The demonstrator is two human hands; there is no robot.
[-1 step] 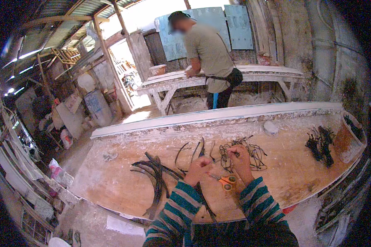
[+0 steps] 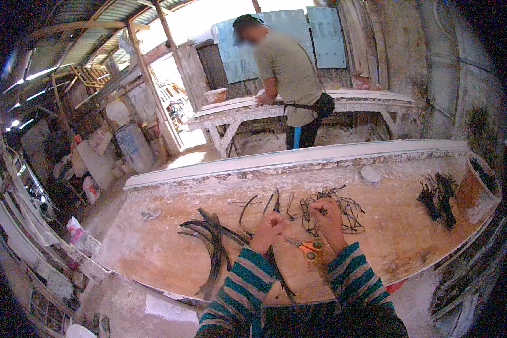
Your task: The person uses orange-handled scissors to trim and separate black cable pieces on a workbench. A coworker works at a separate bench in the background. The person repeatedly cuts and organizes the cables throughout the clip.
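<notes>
At lower centre, holds left hand point(image 2: 270, 227) and right hand point(image 2: 328, 215) apart over the bench point(image 2: 146, 248), fingers curled inward; cannot tell of anything pinched. Between the wrists, orange-handled scissors point(image 2: 310, 248); left of centre, curved black strips point(image 2: 214, 248); beside the right hand, tangled black cords point(image 2: 350, 215). At upper centre, a person point(image 2: 290, 70) bending over a far bench point(image 2: 366, 103).

Daylight glares white through the doorway point(image 2: 177, 107) and above the blue panels point(image 2: 327, 36), laying a bright patch on the floor point(image 2: 188, 160). The far left is dim. Softer light falls on the table point(image 2: 143, 231), with faint shadows. Grain muddies the tangled cords point(image 2: 352, 217); blur covers the co-worker's head point(image 2: 249, 31). Straight edges bow toward a black, speckled rim.
</notes>
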